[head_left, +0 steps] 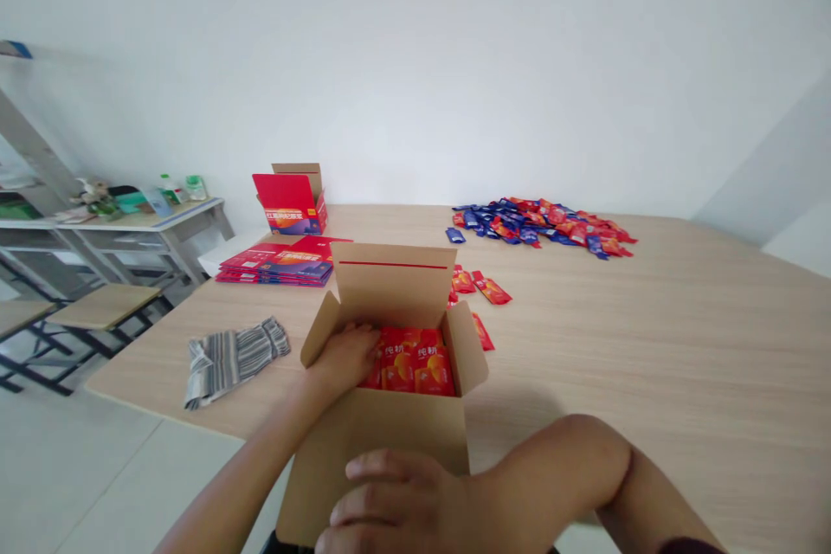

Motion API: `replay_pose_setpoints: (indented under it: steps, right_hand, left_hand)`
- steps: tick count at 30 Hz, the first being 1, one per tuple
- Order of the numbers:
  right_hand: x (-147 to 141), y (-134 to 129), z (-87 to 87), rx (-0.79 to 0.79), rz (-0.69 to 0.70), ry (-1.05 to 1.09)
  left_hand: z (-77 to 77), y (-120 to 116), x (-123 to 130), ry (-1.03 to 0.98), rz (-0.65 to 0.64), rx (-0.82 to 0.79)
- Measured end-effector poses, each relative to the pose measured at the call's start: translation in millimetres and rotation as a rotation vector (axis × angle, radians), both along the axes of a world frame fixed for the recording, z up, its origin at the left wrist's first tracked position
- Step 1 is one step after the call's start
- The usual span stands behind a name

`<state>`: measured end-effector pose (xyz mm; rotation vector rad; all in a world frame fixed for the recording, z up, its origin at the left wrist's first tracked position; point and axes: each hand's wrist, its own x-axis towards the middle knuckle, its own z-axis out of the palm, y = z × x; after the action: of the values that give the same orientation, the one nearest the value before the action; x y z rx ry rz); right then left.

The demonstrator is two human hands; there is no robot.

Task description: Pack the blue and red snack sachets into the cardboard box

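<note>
An open cardboard box (396,277) stands at the near edge of the table, its flaps spread outward. Red sachets with an orange fruit picture (415,363) fill the part of its inside that shows. Into the box's left side reaches my left hand (351,355), its fingers lying over the sachets there; the fingertips are partly hidden. My right hand (402,506) is over the near flap (383,428), fingers apart and loosely bent, with nothing seen in them. Just behind and right of the box lie several loose red sachets (492,287).
A pile of red and blue sachets (545,223) lies by the wall. Flattened red boxes (282,260) are stacked at the left, before an upright red box (289,203). A striped grey cloth (237,355) rests near the left edge. Stools (107,303) and a desk (162,216) stand beyond.
</note>
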<state>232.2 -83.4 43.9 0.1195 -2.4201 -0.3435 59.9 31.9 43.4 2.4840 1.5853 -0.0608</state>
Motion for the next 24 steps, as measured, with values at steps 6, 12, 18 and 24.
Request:
replay_pose_setpoints:
  steps: [6, 12, 18, 24]
  right_hand:
    - [33.2, 12.5, 53.9, -0.251, -0.154, 0.126]
    - [99.3, 76.7, 85.4, -0.658, -0.504, 0.510]
    - [134.5, 204.5, 28.9, -0.814, -0.814, 0.457]
    - [115.9, 250.5, -36.1, -0.811, -0.915, -0.043]
  left_hand:
    - [-5.4, 2.8, 0.0, 0.005, 0.034, 0.001]
    - [-5.6, 1.8, -1.9, -0.045, 0.030, -0.005]
    - [-2.5, 0.8, -1.9, -0.044, 0.049, -0.017]
    - [4.3, -2.3, 1.7, -0.009, 0.062, -0.034]
